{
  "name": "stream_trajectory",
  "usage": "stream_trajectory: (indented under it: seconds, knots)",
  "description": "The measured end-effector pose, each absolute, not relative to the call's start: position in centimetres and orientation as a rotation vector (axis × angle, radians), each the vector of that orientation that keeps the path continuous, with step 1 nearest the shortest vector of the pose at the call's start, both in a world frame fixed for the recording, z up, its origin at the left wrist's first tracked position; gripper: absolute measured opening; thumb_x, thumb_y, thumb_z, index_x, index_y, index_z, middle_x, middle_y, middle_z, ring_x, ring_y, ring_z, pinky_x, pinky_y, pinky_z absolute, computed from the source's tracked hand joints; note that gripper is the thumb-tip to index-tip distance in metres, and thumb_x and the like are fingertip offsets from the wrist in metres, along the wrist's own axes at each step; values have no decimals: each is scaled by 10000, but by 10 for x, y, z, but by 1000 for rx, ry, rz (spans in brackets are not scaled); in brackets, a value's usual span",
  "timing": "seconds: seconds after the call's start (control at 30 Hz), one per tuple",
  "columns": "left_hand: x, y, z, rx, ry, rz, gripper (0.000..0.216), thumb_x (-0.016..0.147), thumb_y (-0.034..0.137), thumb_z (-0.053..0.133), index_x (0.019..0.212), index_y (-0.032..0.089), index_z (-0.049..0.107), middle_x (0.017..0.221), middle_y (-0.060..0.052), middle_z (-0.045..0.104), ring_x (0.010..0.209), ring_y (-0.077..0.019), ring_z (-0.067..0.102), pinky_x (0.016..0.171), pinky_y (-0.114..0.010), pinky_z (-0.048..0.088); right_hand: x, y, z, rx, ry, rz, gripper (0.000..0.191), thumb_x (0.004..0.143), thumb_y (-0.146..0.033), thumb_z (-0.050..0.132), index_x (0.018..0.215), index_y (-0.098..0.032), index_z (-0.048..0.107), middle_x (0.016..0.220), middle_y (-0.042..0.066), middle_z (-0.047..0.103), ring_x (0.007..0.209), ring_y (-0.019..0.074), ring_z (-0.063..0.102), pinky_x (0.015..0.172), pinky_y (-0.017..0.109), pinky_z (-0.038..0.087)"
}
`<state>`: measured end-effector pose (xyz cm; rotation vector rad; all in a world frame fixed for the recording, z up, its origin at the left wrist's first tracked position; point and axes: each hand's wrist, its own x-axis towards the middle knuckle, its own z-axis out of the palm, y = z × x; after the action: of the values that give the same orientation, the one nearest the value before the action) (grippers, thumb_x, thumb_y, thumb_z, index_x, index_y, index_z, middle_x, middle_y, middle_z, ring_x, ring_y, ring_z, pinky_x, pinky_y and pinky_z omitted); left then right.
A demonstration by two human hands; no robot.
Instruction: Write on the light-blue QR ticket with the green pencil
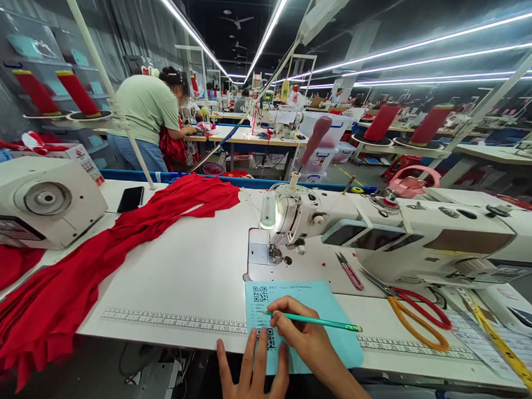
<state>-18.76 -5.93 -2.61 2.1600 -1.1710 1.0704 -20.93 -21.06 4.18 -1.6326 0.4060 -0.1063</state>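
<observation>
Long fluorescent strip lights (272, 25) run across a dark ceiling and flood the hall with cool, even brightness. A small lamp (268, 211) on the sewing machine (421, 240) glows white to the point of glare. The white surface (180, 272) reflects light evenly, and shadows are faint. Wide-angle distortion bends the poles and lights toward the frame edges. Distant workstations look soft; the foreground is sharp.

The blue card (305, 317) bears QR codes and print too small to read.
</observation>
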Motion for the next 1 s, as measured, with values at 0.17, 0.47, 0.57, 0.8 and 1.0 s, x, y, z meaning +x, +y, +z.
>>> stream_trajectory:
  seconds: [0.17,0.47,0.57,0.8,1.0]
  knots:
    - [-186,-57,-24,2213,-1292,1070,556,957,644,317,1187,282,671,1255,-136,618,1222,-282,528,1109,-763,103,-210,-213,39,-1604,444,-113,537,821,-623,577,963,-105,591,810,73,594,646,74,458,547,215,326]
    - [-183,-53,-19,2293,-1379,1064,622,924,705,324,1276,287,622,1263,-114,609,1223,-293,494,1061,-818,88,-214,-229,39,-1601,581,-251,566,783,-666,576,870,-107,565,721,49,549,574,63,394,500,210,285]
    - [-184,-57,-10,2350,-1320,962,680,899,741,329,1302,265,600,1202,-79,633,1172,-261,496,1103,-787,33,-218,-236,38,-1544,654,-305,586,726,-681,603,853,-111,556,704,47,536,571,74,417,483,209,271]
    - [-189,-74,12,2527,-1245,835,669,911,712,315,1253,259,670,1008,-83,615,1003,-284,512,1105,-763,110,-222,-234,40,-1548,622,-273,598,745,-687,610,864,-104,553,719,48,551,558,59,404,478,200,269]
    - [-176,-74,6,2386,-1475,965,610,947,636,384,1177,158,685,1218,-111,617,1209,-280,480,1161,-707,56,-220,-241,45,-1532,612,-233,590,733,-650,633,933,-98,570,741,48,560,541,64,387,489,221,277]
